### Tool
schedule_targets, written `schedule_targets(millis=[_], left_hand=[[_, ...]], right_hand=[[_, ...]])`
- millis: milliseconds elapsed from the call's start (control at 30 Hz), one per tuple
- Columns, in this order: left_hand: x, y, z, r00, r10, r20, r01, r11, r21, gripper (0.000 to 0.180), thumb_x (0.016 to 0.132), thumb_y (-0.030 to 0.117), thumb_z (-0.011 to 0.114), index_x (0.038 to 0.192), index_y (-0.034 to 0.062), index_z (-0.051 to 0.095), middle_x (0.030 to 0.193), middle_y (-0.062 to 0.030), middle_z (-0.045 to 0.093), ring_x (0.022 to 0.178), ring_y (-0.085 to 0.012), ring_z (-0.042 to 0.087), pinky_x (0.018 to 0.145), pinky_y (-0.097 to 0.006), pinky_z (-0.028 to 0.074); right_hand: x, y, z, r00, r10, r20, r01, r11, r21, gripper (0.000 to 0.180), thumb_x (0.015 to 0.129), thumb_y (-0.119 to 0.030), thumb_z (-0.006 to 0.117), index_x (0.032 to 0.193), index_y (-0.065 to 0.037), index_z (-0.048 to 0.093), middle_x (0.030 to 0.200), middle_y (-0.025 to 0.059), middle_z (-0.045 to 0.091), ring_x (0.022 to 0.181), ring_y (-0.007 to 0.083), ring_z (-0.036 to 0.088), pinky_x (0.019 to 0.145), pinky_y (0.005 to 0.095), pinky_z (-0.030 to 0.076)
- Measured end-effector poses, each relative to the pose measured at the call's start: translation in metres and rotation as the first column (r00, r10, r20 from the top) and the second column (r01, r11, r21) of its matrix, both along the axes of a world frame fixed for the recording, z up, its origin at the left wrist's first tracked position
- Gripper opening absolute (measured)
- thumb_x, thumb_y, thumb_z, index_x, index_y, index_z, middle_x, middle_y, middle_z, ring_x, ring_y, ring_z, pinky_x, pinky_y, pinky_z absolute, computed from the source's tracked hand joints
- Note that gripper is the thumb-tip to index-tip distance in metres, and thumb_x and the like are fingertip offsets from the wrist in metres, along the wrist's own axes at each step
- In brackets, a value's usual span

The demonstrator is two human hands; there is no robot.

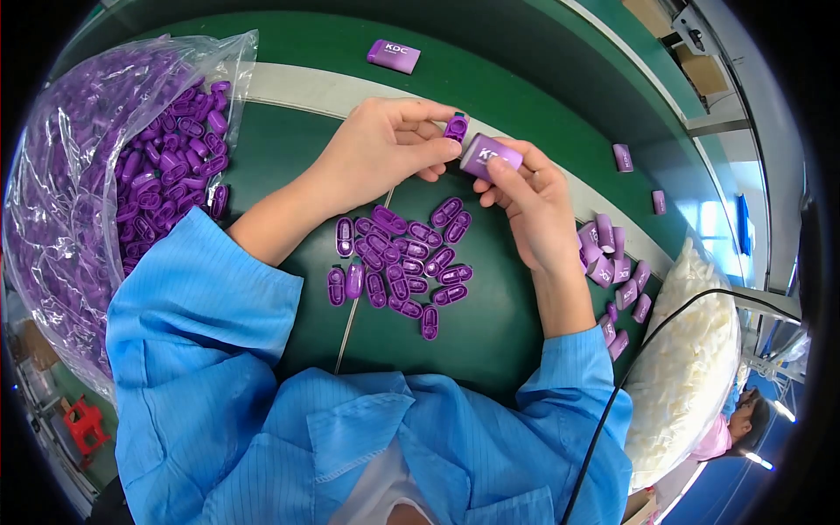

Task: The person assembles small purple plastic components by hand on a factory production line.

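Observation:
My left hand (385,149) pinches a small purple oval cap (456,128) between thumb and fingers. My right hand (529,206) holds a purple rectangular block with white print (490,156), its end close against the cap. Both hands hover above the green work surface (289,149). Directly below them lies a loose pile of several purple oval caps (402,262), hollow sides up.
A big clear plastic bag full of purple caps (96,175) lies at the left. Several purple blocks (612,262) are heaped at the right beside a bag of white parts (691,367). Single purple blocks (394,55) lie on the green belt behind. A black cable (630,367) crosses lower right.

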State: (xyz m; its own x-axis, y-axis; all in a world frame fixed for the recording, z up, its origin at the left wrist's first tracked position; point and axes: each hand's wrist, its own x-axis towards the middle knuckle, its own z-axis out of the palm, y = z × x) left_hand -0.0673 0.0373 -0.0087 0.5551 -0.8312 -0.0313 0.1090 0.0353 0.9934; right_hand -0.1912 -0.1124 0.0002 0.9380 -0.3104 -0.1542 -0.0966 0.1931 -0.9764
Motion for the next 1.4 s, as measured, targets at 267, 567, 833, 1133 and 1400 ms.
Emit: schedule_targets(millis=[267,567,833,1133,1400], left_hand=[[-0.004,0.001,-0.002,0.992,-0.081,-0.097,0.076,0.996,-0.049,0.027,0.083,0.007,0.061,0.106,-0.0040,0.057,0.087,-0.0100,0.064,0.076,-0.0123,0.063,0.069,-0.023,0.052],[-0.013,0.006,-0.001,0.998,-0.016,0.061,0.021,0.996,-0.084,0.032,0.083,0.003,0.059,0.114,-0.0013,0.055,0.089,-0.0092,0.064,0.078,-0.0111,0.062,0.071,-0.022,0.051],[-0.016,0.003,-0.003,0.993,-0.029,0.114,0.035,0.998,-0.051,0.032,0.086,0.005,0.055,0.117,-0.0028,0.053,0.097,-0.0099,0.063,0.085,-0.0128,0.062,0.075,-0.024,0.051],[-0.013,0.003,-0.003,0.993,0.004,0.121,-0.001,1.000,-0.028,0.029,0.086,0.008,0.058,0.113,-0.0034,0.056,0.098,-0.0103,0.064,0.086,-0.0132,0.062,0.074,-0.024,0.051],[-0.014,0.005,-0.003,1.000,0.014,0.008,-0.013,0.994,-0.106,0.028,0.083,0.007,0.061,0.109,-0.0038,0.058,0.093,-0.0099,0.065,0.083,-0.0124,0.062,0.073,-0.023,0.050]], right_hand=[[-0.002,-0.006,-0.002,0.995,0.064,0.080,-0.077,0.982,0.173,0.026,0.087,-0.011,0.057,0.109,0.000,0.053,0.093,0.0076,0.061,0.076,0.0109,0.057,0.066,0.0222,0.048],[-0.003,0.000,-0.003,0.997,0.063,0.039,-0.068,0.986,0.153,0.024,0.086,-0.008,0.058,0.107,0.001,0.054,0.092,0.0091,0.061,0.077,0.0123,0.060,0.069,0.0234,0.051],[-0.003,0.009,0.004,0.995,-0.018,0.098,0.036,0.981,-0.193,0.023,0.084,-0.002,0.059,0.105,0.004,0.055,0.091,0.0086,0.062,0.075,0.0103,0.058,0.066,0.0225,0.050],[-0.001,0.002,0.005,0.998,0.009,0.069,0.001,0.989,-0.145,0.024,0.083,-0.003,0.060,0.105,0.004,0.055,0.089,0.0089,0.063,0.075,0.0112,0.060,0.068,0.0230,0.051],[-0.003,-0.001,0.007,0.999,0.029,0.031,-0.026,0.994,-0.106,0.025,0.082,-0.003,0.062,0.105,0.004,0.057,0.089,0.0091,0.063,0.075,0.0120,0.061,0.069,0.0228,0.051]])
